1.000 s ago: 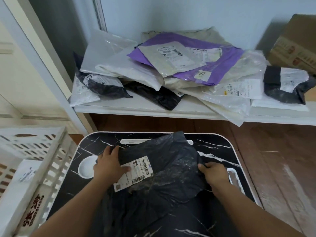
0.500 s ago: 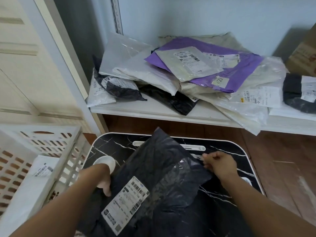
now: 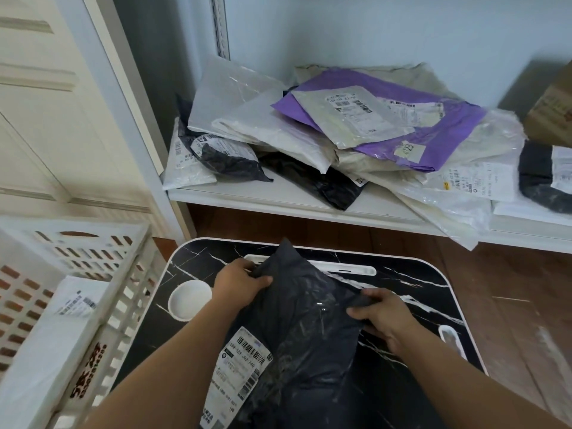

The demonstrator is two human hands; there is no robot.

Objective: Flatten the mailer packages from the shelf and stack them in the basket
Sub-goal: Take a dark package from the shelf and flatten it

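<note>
A black mailer (image 3: 305, 332) with a white shipping label lies on the black marble-patterned table (image 3: 411, 292). My left hand (image 3: 240, 286) grips its upper left edge. My right hand (image 3: 382, 317) pinches its right edge. A white slatted basket (image 3: 102, 264) stands at the left with a white mailer (image 3: 52, 339) lying inside. On the white shelf (image 3: 309, 205) behind the table lies a heap of several mailers, among them a purple one (image 3: 433, 131), a small black one (image 3: 229, 156) and grey-white ones (image 3: 235, 97).
A cardboard box (image 3: 554, 116) stands at the shelf's far right, next to another black mailer (image 3: 538, 178). A white round recess (image 3: 188, 300) is set in the table's left side. Cream cabinet doors (image 3: 46, 119) stand at the left. Brown wooden floor (image 3: 510, 289) lies to the right.
The black mailer has turned so its label now points toward me. My left hand moved from its lower left up to its top left edge. My right hand slid down along the right edge.
</note>
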